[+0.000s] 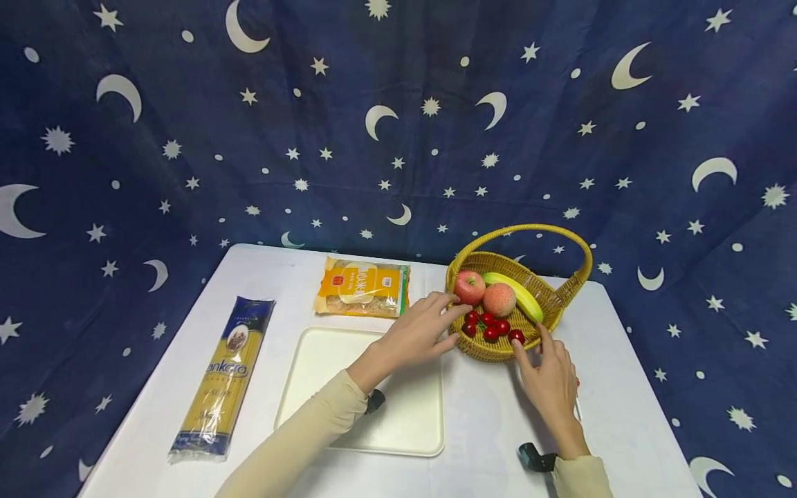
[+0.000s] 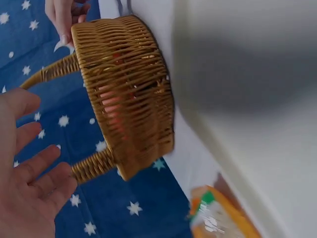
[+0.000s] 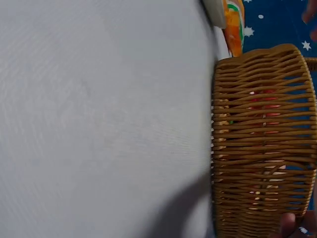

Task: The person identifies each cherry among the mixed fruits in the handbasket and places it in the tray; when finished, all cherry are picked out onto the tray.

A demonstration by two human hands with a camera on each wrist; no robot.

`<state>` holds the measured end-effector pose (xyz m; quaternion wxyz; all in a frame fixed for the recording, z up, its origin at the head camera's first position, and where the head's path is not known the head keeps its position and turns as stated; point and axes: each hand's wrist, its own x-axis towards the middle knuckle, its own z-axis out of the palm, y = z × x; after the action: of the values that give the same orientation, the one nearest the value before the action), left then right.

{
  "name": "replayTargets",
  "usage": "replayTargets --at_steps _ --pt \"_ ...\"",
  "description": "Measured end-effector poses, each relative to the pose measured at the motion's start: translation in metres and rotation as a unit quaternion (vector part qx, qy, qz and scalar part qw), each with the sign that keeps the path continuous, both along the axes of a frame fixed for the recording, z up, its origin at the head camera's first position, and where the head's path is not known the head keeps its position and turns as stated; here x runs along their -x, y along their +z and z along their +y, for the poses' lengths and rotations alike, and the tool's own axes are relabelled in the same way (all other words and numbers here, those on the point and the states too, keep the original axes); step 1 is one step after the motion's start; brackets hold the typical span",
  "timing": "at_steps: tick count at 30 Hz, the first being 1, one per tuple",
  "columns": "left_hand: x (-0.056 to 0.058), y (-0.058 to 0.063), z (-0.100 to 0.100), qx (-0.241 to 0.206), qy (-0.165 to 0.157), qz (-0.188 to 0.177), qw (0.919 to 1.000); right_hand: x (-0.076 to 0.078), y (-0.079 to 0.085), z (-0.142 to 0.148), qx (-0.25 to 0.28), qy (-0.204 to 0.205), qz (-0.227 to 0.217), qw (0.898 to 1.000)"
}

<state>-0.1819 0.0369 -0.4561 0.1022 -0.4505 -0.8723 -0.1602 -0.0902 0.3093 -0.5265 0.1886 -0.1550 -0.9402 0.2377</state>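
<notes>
A yellow-brown wicker basket point(image 1: 482, 351) with a tall handle holds an apple point(image 1: 470, 287), a peach point(image 1: 499, 300), a banana point(image 1: 519, 296) and several cherries point(image 1: 490, 333). My left hand point(image 1: 414, 335) reaches to the basket's left rim, fingers spread; in the left wrist view they stand beside the handle's base. At the front right rim is my right hand point(image 1: 551, 380), its thumb by the rightmost cherry and its index finger near the banana's lower end. The right wrist view shows its thumb point(image 3: 287, 224) at the basket's upper edge. A small red bit shows beyond this hand.
A cream tray point(image 1: 398, 432) lies under my left forearm. Behind it is an orange food packet point(image 1: 362, 287); a long pasta packet point(image 1: 224, 377) lies at the left. The white table point(image 1: 479, 443) ends at a dark blue star-patterned cloth point(image 1: 349, 90).
</notes>
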Motion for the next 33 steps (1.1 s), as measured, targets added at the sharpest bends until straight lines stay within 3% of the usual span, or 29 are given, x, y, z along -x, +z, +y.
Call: replayTargets --at_steps 5,11,16,21,24,33 --pt "0.013 0.009 0.033 0.049 -0.036 0.037 0.9975 0.002 -0.005 0.002 0.02 0.003 0.008 1.0" --pt "0.026 0.016 0.065 0.151 -0.047 0.059 0.9857 0.002 -0.008 0.002 0.023 0.003 0.011 1.0" --pt "0.035 0.018 0.085 0.233 -0.02 0.041 0.9715 0.001 -0.009 0.001 0.024 0.0 0.008 1.0" --pt "0.046 0.015 0.1 0.286 0.018 -0.005 0.9579 0.001 -0.012 -0.002 0.028 0.002 0.0 1.0" --pt "0.052 0.012 0.105 0.302 0.028 -0.028 0.9524 0.001 -0.013 -0.004 0.029 0.003 -0.001 1.0" --pt "0.058 0.013 0.122 0.339 0.043 -0.039 0.9389 0.001 -0.013 0.001 0.03 -0.002 0.011 0.999"
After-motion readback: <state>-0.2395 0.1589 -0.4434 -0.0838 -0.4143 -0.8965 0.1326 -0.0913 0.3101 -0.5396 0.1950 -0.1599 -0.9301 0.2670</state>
